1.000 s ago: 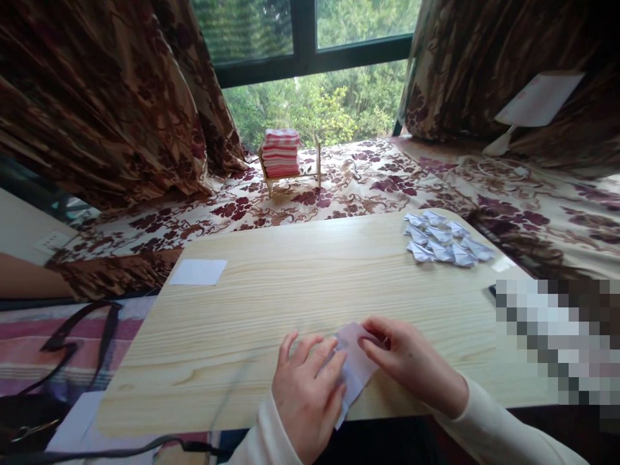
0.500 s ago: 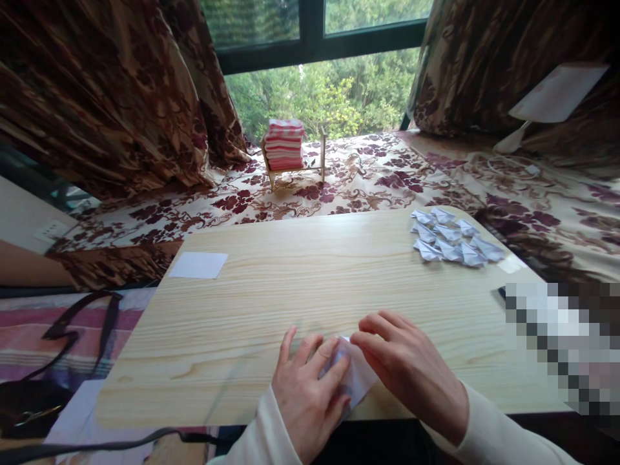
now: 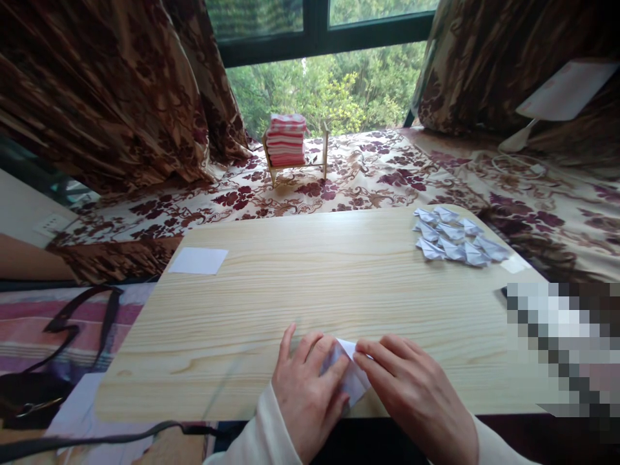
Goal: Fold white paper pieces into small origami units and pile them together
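Note:
A white sheet of paper (image 3: 357, 385), partly folded, lies at the near edge of the wooden table (image 3: 271, 303). My left hand (image 3: 310, 384) rests on its left side with the fingers spread, pressing it down. At the paper's upper right edge, my right hand (image 3: 407, 378) is closed, thumb and fingertips pinching a folded flap. Much of the paper is hidden under both hands. Several folded white paper pieces (image 3: 453, 239) with pointed tips sit grouped in rows at the table's far right corner. A flat white sheet (image 3: 198, 261) lies at the far left.
Beyond the table, a small wooden rack (image 3: 325, 152) holds a stack of pink and white striped cloths (image 3: 287, 141). A lamp (image 3: 562, 90) stands at the back right. A dark strap (image 3: 109, 320) and bag (image 3: 29, 400) lie at left. The right edge is blurred out.
My right hand has moved slightly right and down with the paper's edge, and a white folded flap now shows at the top. My left hand has stayed nearly still.

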`<state>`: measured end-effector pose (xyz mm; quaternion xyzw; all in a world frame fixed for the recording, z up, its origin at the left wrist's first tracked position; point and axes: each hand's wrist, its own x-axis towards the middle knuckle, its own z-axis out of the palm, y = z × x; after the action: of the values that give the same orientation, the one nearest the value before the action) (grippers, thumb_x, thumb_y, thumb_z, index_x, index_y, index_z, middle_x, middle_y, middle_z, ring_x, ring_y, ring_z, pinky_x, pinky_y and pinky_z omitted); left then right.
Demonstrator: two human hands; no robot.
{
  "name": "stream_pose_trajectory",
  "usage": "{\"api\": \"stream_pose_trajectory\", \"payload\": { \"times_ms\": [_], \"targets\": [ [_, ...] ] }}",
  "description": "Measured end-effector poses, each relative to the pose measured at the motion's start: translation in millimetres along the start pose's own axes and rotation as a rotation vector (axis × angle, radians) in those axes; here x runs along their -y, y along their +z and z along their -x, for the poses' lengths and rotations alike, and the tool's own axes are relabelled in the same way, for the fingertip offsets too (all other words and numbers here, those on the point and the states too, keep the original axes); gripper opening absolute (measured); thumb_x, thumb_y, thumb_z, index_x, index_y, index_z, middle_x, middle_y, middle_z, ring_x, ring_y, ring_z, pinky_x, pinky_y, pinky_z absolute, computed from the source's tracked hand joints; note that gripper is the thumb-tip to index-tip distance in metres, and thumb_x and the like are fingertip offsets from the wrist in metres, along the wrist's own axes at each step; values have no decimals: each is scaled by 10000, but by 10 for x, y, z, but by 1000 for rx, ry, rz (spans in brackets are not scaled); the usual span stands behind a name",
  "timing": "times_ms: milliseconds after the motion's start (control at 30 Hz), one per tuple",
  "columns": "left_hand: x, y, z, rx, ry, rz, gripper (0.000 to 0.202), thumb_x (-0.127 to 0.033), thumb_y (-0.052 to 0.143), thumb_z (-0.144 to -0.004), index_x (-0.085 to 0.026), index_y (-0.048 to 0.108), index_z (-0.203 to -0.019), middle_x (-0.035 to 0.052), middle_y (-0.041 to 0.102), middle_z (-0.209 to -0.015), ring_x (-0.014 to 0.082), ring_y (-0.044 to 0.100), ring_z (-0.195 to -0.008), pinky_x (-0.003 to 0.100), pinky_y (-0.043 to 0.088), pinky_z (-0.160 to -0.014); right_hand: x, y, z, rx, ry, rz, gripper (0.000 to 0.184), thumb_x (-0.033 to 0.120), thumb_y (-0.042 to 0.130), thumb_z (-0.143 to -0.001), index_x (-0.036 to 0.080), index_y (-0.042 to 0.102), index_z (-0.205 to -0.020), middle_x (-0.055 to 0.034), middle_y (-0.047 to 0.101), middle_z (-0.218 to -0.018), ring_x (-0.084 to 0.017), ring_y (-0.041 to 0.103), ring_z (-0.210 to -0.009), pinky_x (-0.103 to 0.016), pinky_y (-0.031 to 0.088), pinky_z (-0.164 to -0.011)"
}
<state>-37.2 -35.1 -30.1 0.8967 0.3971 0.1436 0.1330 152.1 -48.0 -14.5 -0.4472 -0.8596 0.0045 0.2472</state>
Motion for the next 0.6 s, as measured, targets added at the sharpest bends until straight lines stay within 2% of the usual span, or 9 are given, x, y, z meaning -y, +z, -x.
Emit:
{"api": "stream_pose_trajectory", "payload": {
  "times_ms": [400,600],
  "targets": [
    [-11,34,0,-22,-4,-23,291,-352,504,-847,-276,574,-1119,49,591,-1191,260,438,-1155,557,64,-1071,62,84,94,-58,35,-19,433,214,252,-995,152,667,-887,-72,686,-875,-196,518,-771,-344,388,-717],
    [12,24,33,-25,6,-34,323,-367,506,-838,-246,576,-1130,53,606,-1201,262,451,-1143,542,40,-1080,57,142,135,-46,39,15,278,170,385,-955,170,663,-946,-61,690,-921,-203,545,-833,-344,398,-755]
  ]
}}
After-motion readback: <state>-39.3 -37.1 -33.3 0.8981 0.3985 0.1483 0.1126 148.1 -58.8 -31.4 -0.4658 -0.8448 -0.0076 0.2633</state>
